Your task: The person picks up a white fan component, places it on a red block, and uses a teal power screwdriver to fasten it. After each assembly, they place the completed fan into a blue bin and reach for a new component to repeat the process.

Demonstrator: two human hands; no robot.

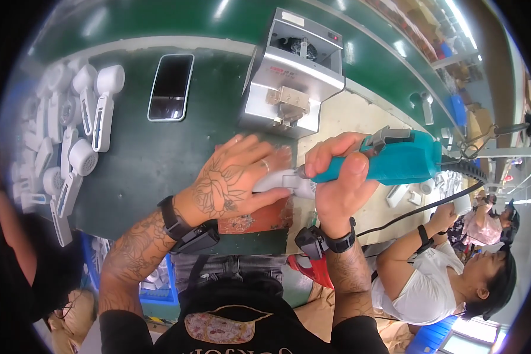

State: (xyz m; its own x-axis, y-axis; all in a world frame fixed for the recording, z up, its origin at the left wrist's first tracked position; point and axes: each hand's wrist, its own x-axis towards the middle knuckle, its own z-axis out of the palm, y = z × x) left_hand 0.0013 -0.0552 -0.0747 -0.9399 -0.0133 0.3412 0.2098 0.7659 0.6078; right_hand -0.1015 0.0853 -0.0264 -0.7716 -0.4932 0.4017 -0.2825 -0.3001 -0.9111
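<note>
Left hand [227, 180]: palm down, thumb and fingers part-curled around a white plastic part [270, 182], pinning it from both sides; fingertips motion-blurred. Part sits over a red-brown pad [256, 221] at the near edge of the tabletop [127, 177], centre of view.

Right hand [342, 197]: closed around a teal power screwdriver [404, 158], fingers over the far side, thumb along the near side. Tool lies roughly sideways, nose pointing left at the white part. Can't tell if the tip is seated or just beside it. Dark coiled cord [467, 169] runs off the tool's right end, near a metal hook [471, 147].

Both wrists carry black straps with boxy devices.

Surroundings: metal machine [295, 74] beyond the hands, open bay on top, small block fixture on its front. Phone [171, 88], dark screen, lies flat left of the machine. Pile of white handheld units [103, 109] at far left, round heads, long handles, overlapping. Blue crate [172, 286] below the tabletop, white pieces inside.

Right side: co-worker in a white shirt [422, 289], dark cap, one hand at a white item [463, 202].
</note>
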